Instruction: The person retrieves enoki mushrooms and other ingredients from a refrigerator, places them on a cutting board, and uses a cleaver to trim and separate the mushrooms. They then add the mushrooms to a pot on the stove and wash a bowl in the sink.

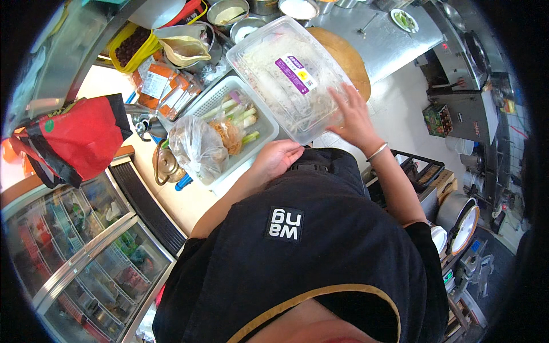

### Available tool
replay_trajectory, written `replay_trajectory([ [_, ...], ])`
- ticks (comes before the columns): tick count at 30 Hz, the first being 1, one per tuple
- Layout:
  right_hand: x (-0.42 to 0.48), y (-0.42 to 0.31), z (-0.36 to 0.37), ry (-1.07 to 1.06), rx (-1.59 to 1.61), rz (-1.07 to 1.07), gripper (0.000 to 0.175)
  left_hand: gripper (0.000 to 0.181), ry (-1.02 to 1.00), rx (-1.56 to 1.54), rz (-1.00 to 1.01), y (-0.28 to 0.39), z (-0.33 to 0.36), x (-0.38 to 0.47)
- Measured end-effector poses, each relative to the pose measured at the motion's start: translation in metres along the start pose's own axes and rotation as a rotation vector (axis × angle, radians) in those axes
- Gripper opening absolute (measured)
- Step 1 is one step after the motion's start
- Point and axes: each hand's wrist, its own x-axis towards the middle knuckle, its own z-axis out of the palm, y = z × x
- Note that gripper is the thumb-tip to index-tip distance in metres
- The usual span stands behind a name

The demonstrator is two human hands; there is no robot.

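Observation:
A lidded clear plastic storage box (279, 81) with a purple-and-white label lies before me, its contents pale and blurred through the lid. My right hand (354, 115) rests on the lid's right side, fingers spread. My left hand (281, 156) is at the box's near corner, palm partly up and fingers together; whether it grips the corner is hidden. Left of the box is a white plastic basket (272, 124) holding cut scallion stalks (246, 118), a bag of orange shreds (229, 139) and a knotted clear bag (197, 148) of something brownish. A round wooden chopping board (360, 68) shows partly beneath the box.
Metal bowls (227, 13), orange packets (165, 88) and a yellow tub of dark red pieces (133, 47) crowd the back left. A small plate of green slices (404, 20) stands on the steel counter (386, 47). A red bag (77, 137) and a glass-topped display fridge (94, 253) are at left.

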Motion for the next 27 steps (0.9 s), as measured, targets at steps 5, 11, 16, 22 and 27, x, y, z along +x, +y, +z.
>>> replay_trajectory([
  [5, -0.001, -0.032, 0.013, -0.282, -0.083, -0.072, 0.115, 0.020, 0.099, -0.077, 0.019, -0.003, 0.014, -0.004],
  [11, -0.009, -0.042, 0.035, -0.251, -0.065, -0.175, 0.097, 0.020, 0.336, 0.094, 0.048, 0.012, 0.026, -0.010],
  [16, -0.009, -0.046, 0.046, -0.153, 0.071, -0.422, 0.078, 0.063, 0.786, 0.879, 0.709, 0.104, 0.005, 0.042],
  [22, -0.008, -0.045, 0.035, -0.073, 0.001, -0.519, 0.069, 0.065, 0.747, 1.390, 0.854, 0.218, -0.029, 0.102],
  [27, 0.021, -0.039, 0.004, -0.219, 0.328, -0.390, 0.052, 0.056, 0.703, 1.403, 0.651, 0.228, -0.014, 0.102],
])
